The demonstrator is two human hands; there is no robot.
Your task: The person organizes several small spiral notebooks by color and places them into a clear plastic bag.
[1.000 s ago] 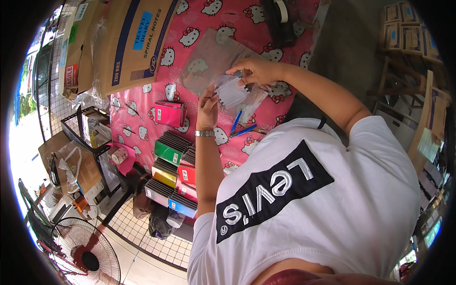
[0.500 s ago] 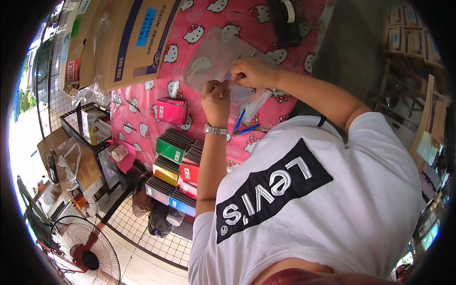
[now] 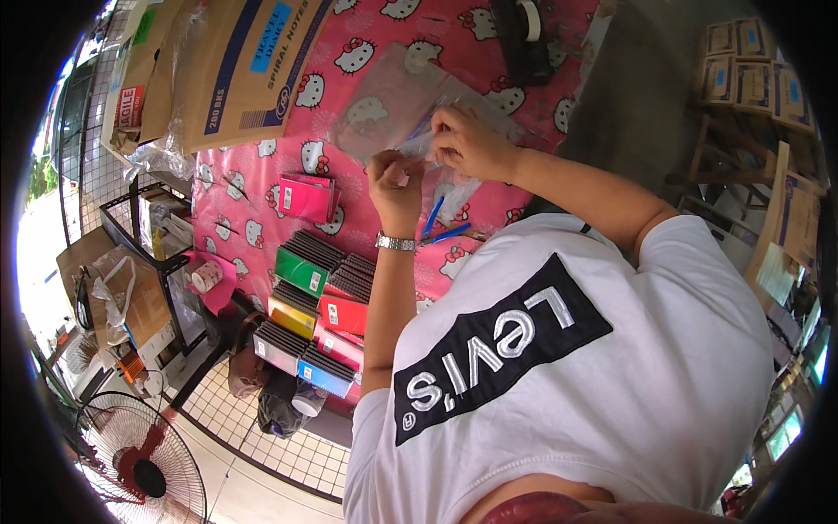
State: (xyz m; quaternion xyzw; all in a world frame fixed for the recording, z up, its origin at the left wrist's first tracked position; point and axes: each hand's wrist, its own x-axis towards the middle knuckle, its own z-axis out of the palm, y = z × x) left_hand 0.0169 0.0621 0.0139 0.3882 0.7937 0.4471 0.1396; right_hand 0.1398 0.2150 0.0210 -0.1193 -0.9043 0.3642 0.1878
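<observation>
My left hand (image 3: 394, 182), with a metal-band watch on its wrist, is closed in a pinch at the near edge of a clear plastic bag (image 3: 371, 118) lying on the table. Close beside it, my right hand (image 3: 471, 147) has its fingers curled and pressed together on thin clear plastic. Its fingertips are partly hidden by the film. Below the hands, crumpled clear plastic (image 3: 458, 196) and a pair of blue-handled scissors or cutters (image 3: 447, 234) lie on the pink patterned cover.
To the left are small pink notebooks (image 3: 304, 197) and several stacks of coloured spiral notebooks (image 3: 301, 272). A large cardboard box (image 3: 244, 96) stands at far left, a black tape dispenser (image 3: 522, 44) at the back. A fan (image 3: 144, 472) stands lower left; stacked cartons (image 3: 751, 74) are at right.
My right hand has shifted slightly right and its fingers have opened out a little over the plastic. My left hand stays pinched nearby. The whole view has moved slightly.
</observation>
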